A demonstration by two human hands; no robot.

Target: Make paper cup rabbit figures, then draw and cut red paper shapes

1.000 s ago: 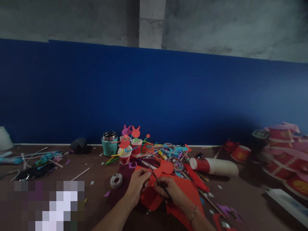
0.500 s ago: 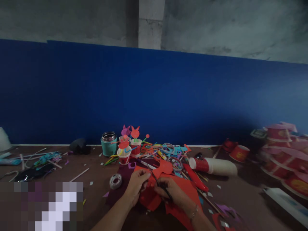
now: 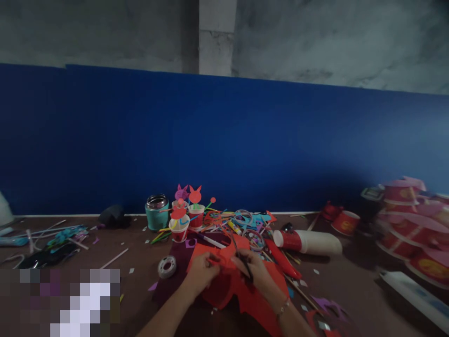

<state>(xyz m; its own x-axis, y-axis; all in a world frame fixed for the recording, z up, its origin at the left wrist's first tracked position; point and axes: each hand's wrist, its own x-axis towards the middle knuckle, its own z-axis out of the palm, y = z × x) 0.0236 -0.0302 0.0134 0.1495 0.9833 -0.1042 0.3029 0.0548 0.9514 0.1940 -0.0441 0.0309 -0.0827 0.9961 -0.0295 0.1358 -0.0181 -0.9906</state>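
Observation:
My left hand [image 3: 201, 273] pinches a piece of red paper [image 3: 224, 256] between thumb and fingers. My right hand [image 3: 255, 269] is closed around dark-handled scissors [image 3: 248, 270], whose blades point up and away over the red paper. Whether the blades are apart is too blurred to tell. Beneath both hands lies a larger red sheet [image 3: 261, 297] with ragged cut edges, on top of a dark purple sheet [image 3: 168, 290]. To the left of my left hand stands a roll of tape [image 3: 167, 266].
Paper cups with paper animal figures [image 3: 195, 217] stand beside a teal flask [image 3: 157, 217]. Behind my hands lies a heap of pipe cleaners and scraps [image 3: 242, 220]. On the right are a stack of white cups [image 3: 319, 242], a red cup [image 3: 345, 222] and decorated red cups [image 3: 403, 229].
The scissors have swung from pointing up-left across the paper to pointing more upright, and my right hand has shifted slightly right. The red paper piece has turned in my left hand.

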